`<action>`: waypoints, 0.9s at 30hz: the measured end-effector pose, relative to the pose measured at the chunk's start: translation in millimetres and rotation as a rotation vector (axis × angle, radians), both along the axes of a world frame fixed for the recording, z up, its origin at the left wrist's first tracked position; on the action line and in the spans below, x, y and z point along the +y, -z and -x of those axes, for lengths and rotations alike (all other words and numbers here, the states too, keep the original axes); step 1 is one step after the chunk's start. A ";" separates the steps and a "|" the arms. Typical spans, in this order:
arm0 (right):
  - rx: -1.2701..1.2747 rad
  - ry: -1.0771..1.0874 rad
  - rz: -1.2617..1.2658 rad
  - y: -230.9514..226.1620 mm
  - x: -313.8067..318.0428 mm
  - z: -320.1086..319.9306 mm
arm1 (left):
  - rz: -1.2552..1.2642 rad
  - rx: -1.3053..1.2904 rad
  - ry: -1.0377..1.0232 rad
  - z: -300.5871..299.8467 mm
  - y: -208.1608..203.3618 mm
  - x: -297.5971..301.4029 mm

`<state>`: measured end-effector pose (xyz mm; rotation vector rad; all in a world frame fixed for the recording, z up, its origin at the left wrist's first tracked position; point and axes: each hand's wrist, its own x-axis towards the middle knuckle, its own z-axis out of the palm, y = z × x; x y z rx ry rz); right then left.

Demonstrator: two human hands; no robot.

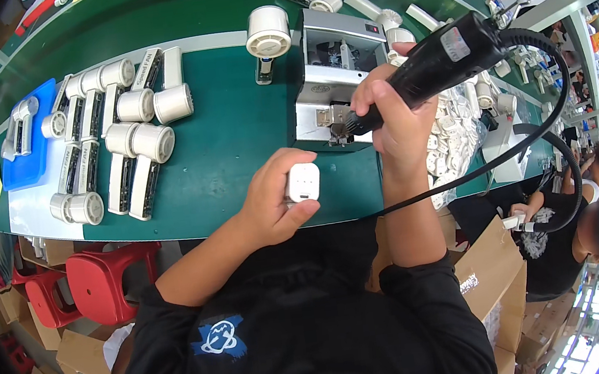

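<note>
My left hand (270, 201) is closed around a white handheld fan part (303, 182), held near the table's front edge. Its rounded end, with a small dark slot, faces up; the rest is hidden in my palm. My right hand (404, 119) grips a black electric screwdriver (440, 60), tilted with its nose down to the left. That nose is at the front outlet of a silver screw feeder (338, 83); whether they touch I cannot tell. Behind the feeder's left side stands a white fan (269, 34) with its handle's dark inside showing.
Several white fans (118, 119) lie in rows on the green table (231, 136) at left, beside a blue tray (13, 171). Many small white parts (448, 133) heap up at right. The screwdriver's black cable (565, 83) loops there. Red stools (107, 283), cardboard boxes (491, 283) and a co-worker (557, 239) are nearby.
</note>
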<state>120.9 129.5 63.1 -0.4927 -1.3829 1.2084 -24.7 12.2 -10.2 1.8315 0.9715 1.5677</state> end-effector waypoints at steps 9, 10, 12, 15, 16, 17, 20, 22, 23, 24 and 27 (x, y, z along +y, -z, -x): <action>0.044 -0.064 0.054 0.3 -23.9 -10.5 | -0.032 0.026 -0.031 -5.9 0.8 4.7; 0.132 -0.083 0.075 -10.0 -33.4 -9.7 | -0.005 0.060 -0.036 -5.9 -0.1 3.4; 0.191 -0.176 -0.105 -36.2 -45.5 -10.9 | 0.027 0.092 -0.042 -7.1 -1.0 1.7; 0.222 -0.310 -0.215 -63.4 -60.9 -10.3 | 0.054 0.119 -0.048 -8.8 -3.3 1.9; 0.215 -0.330 -0.231 -60.9 -61.8 -5.8 | 0.076 0.097 -0.037 -9.0 -3.4 1.8; 0.208 -0.352 -0.247 -59.0 -62.1 -3.0 | 0.098 0.075 -0.027 -9.0 -3.2 1.8; 0.083 -0.346 -0.176 -53.0 -59.0 -2.0 | 0.145 0.087 0.015 -8.7 -2.1 3.2; 0.116 -0.353 -0.153 -51.1 -57.3 -0.4 | 0.133 0.099 0.015 -9.8 -4.1 3.6; 0.111 -0.384 -0.166 -50.6 -54.7 -1.4 | 0.120 0.117 0.018 -10.1 -4.7 3.9; 0.107 -0.412 -0.180 -50.0 -53.7 -1.9 | 0.121 0.114 0.018 -9.8 -3.9 4.0; 0.092 -0.374 -0.134 -50.4 -56.8 -0.7 | 0.116 0.112 0.034 -9.8 -1.1 4.6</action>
